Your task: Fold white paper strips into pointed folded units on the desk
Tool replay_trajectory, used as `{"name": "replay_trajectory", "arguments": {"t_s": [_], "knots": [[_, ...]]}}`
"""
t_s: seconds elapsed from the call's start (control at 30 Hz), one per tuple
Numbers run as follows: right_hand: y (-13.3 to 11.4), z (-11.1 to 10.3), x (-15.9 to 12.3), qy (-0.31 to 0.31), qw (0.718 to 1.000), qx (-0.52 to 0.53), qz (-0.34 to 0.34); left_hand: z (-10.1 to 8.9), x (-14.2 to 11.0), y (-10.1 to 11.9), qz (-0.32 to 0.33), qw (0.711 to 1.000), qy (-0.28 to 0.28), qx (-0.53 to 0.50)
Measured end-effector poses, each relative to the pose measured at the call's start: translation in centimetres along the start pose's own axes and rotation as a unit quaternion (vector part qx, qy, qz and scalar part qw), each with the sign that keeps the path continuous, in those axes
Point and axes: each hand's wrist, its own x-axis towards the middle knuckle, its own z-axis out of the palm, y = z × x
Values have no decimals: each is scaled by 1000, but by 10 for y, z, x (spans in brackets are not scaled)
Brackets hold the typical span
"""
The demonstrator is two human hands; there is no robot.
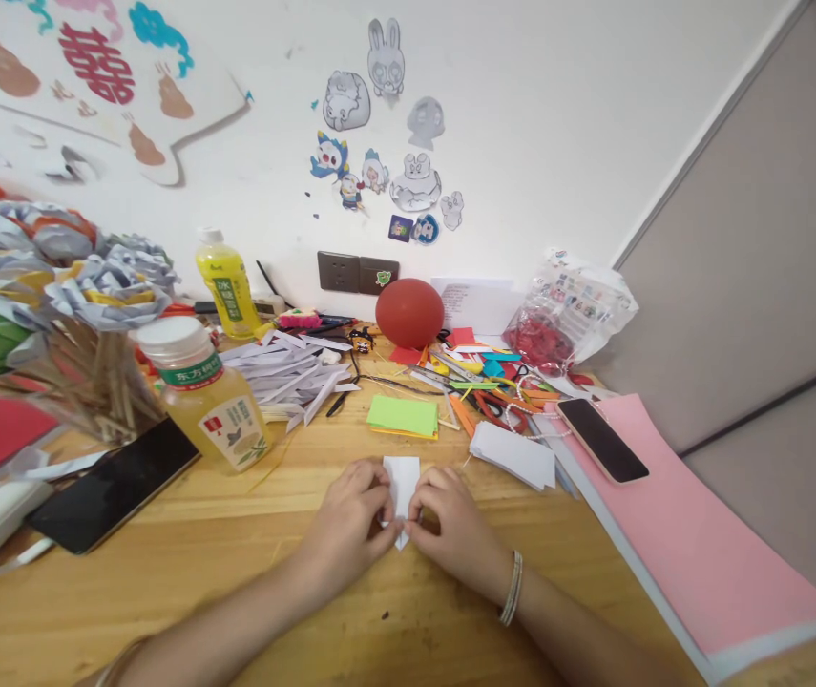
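A small white folded paper [403, 480] lies on the wooden table [236, 563] in front of me. My left hand [348, 525] presses on its left side with fingers curled and pinched at the paper's lower point. My right hand [452, 527], with a beaded bracelet at the wrist, pinches the same point from the right. Both sets of fingertips meet at the near tip of the paper.
A green and yellow paper stack [403, 417] and a white paper stack [513, 454] lie just beyond. A juice bottle [203, 393], a dark phone [115, 485], a second phone [601, 439] on pink sheets [694, 544], a red ball [409, 312] and scattered paper scraps surround them.
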Motion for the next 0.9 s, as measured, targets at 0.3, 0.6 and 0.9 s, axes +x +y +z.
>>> {"name": "replay_trajectory", "arguments": {"t_s": [0.3,0.6,0.9], "knots": [[4,-6,-3,14,997,-9,-70,-4,1,4,4,1000,-5,22],[5,-17,-9,-52,939,-151,-304,-3,0,0,-2,1000,-11,28],[-3,-14,-17,-105,926,-197,-305,-3,0,1,-29,999,-23,23]]}}
